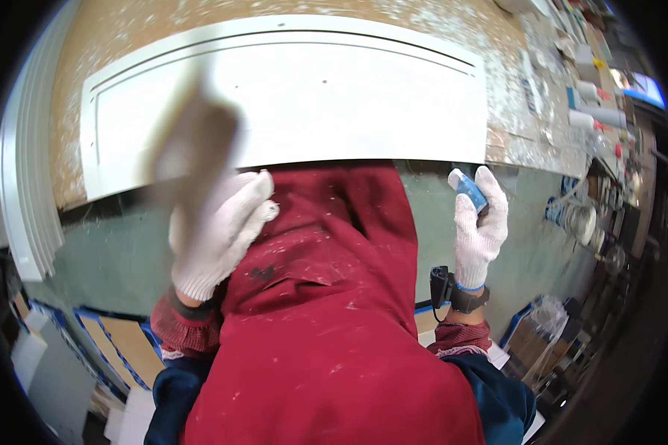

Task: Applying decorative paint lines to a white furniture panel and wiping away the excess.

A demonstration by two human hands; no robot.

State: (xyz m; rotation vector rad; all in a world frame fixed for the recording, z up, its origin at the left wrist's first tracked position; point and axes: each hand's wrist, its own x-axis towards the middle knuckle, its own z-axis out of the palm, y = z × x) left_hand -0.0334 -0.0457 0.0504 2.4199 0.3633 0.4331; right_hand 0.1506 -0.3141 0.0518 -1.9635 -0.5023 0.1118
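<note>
My right hand, in a white knit glove, pinches a small blue block between thumb and fingers, close to the panel's near right corner. My left hand, gloved alike, is by the panel's near edge on the left. A brown and beige thing, badly smeared by motion, rises from this hand and covers part of it; it looks held, but its kind is unclear. In front of me lies a white panel, like a cabinet door, with a grooved frame and a few small dark spots.
The panel rests on a worn, paint-flecked wooden table. White ridged boards stand at the left. Bottles and other clutter line the right. Blue-edged boards are at the lower left, and a clear plastic bag is at the lower right.
</note>
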